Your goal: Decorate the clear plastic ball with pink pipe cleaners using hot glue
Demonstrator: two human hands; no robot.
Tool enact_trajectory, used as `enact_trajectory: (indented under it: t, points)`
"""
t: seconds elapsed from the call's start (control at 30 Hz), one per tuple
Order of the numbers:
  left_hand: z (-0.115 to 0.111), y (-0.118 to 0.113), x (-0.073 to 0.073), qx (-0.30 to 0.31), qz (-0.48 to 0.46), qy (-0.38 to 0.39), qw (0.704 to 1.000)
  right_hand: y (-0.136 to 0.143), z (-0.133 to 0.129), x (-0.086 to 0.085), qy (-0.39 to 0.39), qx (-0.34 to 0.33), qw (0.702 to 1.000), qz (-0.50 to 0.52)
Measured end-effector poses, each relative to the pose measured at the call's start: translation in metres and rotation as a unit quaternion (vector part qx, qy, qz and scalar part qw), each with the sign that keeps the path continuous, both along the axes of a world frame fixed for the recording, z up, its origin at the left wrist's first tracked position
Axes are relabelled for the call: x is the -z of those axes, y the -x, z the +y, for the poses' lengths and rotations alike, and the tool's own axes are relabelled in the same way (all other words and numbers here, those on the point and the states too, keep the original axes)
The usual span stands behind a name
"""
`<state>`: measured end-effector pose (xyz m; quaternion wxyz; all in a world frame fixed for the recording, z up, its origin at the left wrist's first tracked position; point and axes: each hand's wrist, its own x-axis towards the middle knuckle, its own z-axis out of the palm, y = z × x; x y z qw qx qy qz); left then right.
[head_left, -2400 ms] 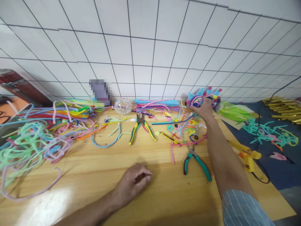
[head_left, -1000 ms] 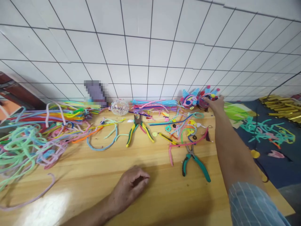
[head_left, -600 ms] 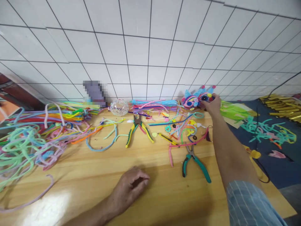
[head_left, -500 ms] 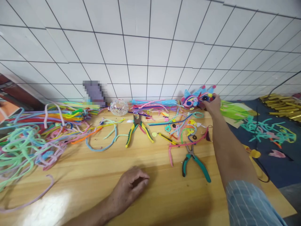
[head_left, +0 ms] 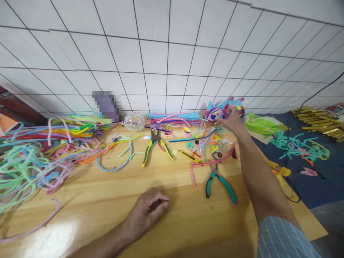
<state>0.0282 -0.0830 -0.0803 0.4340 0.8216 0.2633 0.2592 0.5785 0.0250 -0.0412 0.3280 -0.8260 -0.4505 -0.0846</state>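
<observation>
My left hand [head_left: 147, 212] rests on the wooden table with its fingers curled, thumb and forefinger close together; whether they pinch anything small cannot be made out. At the back, against the tiled wall, my right hand [head_left: 233, 121] reaches over a colourful fuzzy figure [head_left: 234, 105] with blue points and red tips. Its fingers are spread over the figure's front. A second figure [head_left: 214, 114] in pink and blue sits just left of it. Pliers with teal handles [head_left: 228, 189] lie open between my two arms, and yellow-green pliers [head_left: 147, 152] lie further left.
Tangled pipe cleaners [head_left: 18, 168] cover the left side. A clear ball [head_left: 134, 122] stands near the wall. A yellow cutter [head_left: 189, 156] lies among small pieces. At right are a yellow glue gun [head_left: 279, 170], green sheets [head_left: 262, 125] and gold strips [head_left: 314, 123].
My right hand has shifted slightly left, and its fingers have spread from their closer hold at the right figure. The view has moved a little. My left hand keeps its curled pose.
</observation>
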Motion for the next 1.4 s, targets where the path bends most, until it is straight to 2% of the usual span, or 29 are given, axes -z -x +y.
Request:
enact_trajectory:
  t: [0.1, 0.2, 0.37, 0.67, 0.97, 1.17, 1.3, 1.4]
  points:
    - [0.001, -0.001, -0.002, 0.001, -0.002, -0.006, 1.000, 0.025, 0.015, 0.010, 0.026, -0.016, 1.000, 0.004]
    - [0.001, -0.001, -0.005, 0.002, 0.001, -0.010, 1.000, 0.036, 0.027, 0.015, 0.015, -0.008, 1.000, 0.002]
    - [0.002, -0.001, -0.007, 0.002, 0.001, -0.014, 1.000, 0.036, 0.037, 0.016, 0.000, 0.002, 1.000, -0.013]
    - [0.001, -0.002, -0.008, 0.003, -0.001, -0.014, 1.000, 0.038, 0.037, 0.027, -0.024, 0.007, 0.999, -0.025]
    - [0.003, -0.001, -0.009, -0.005, 0.025, 0.024, 0.999, 0.032, 0.031, 0.028, -0.020, -0.010, 1.000, -0.016]
    - [0.004, -0.002, -0.004, -0.002, 0.023, 0.041, 0.999, 0.047, 0.017, 0.015, -0.012, -0.020, 0.999, -0.023]
    - [0.005, -0.003, 0.000, 0.003, 0.018, 0.056, 0.998, 0.069, -0.001, -0.007, -0.013, -0.018, 0.999, -0.045]
    - [0.007, -0.004, 0.002, 0.012, 0.007, 0.072, 0.997, 0.099, -0.017, -0.026, -0.015, -0.046, 0.997, -0.067]
